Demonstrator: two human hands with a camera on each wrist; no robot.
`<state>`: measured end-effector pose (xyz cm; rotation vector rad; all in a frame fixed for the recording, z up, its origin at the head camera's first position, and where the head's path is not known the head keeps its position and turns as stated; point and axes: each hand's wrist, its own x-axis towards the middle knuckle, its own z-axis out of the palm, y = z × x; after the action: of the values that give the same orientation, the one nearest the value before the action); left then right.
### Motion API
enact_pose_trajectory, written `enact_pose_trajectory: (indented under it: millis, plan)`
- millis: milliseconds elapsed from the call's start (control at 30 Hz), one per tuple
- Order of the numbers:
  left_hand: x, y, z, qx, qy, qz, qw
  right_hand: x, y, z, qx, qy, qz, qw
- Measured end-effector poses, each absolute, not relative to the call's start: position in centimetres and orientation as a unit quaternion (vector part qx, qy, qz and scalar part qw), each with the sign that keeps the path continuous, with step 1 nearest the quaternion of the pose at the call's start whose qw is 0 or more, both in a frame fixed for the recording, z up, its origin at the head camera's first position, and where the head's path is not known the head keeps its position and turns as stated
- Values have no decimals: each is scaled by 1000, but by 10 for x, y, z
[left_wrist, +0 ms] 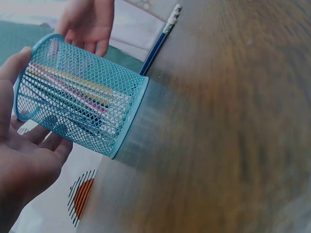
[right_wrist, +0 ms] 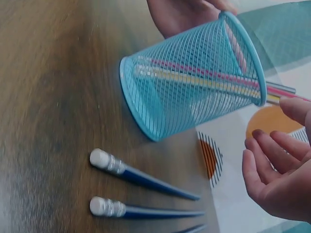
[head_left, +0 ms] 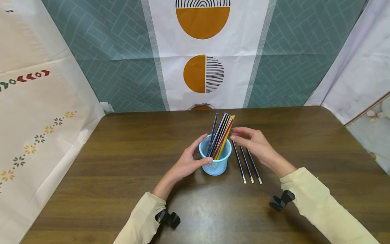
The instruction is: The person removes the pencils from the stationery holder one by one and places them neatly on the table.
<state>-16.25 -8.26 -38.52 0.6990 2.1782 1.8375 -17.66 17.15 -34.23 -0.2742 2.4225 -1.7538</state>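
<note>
A light-blue mesh pencil cup [head_left: 215,169] stands upright near the middle of the table. My left hand [head_left: 186,163] holds it from the left, thumb at the near rim and fingers around the far side. Several pencils [head_left: 221,137], dark, red and yellow among them, lean to the right inside. Just right of the cup's rim is my right hand [head_left: 255,143], its fingers loosely bent and nothing seen between them in the right wrist view. Under and beside it, three dark blue pencils [head_left: 245,162] lie side by side, white erasers toward me; the hand hides their far ends.
The brown wooden table [head_left: 128,152] reaches to a teal and white patterned cloth [head_left: 122,67] hanging behind its far edge. Pale cloths hang at the left [head_left: 36,112] and right. A small black device [head_left: 167,218] sits at each wrist.
</note>
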Motion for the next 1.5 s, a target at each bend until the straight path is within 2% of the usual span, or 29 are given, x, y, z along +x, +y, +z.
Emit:
enact_pose_trajectory:
  millis: [367, 933, 1500]
  plan:
    - [-163, -82, -383, 240, 738, 623, 98, -176, 158, -333, -67, 795, -602, 30]
    - [-161, -83, -384, 233, 726, 637, 109, -179, 150, -335, -61, 815, -576, -3]
    - [-161, -82, -385, 239, 724, 638, 109, -178, 147, -337, -54, 827, -559, -12]
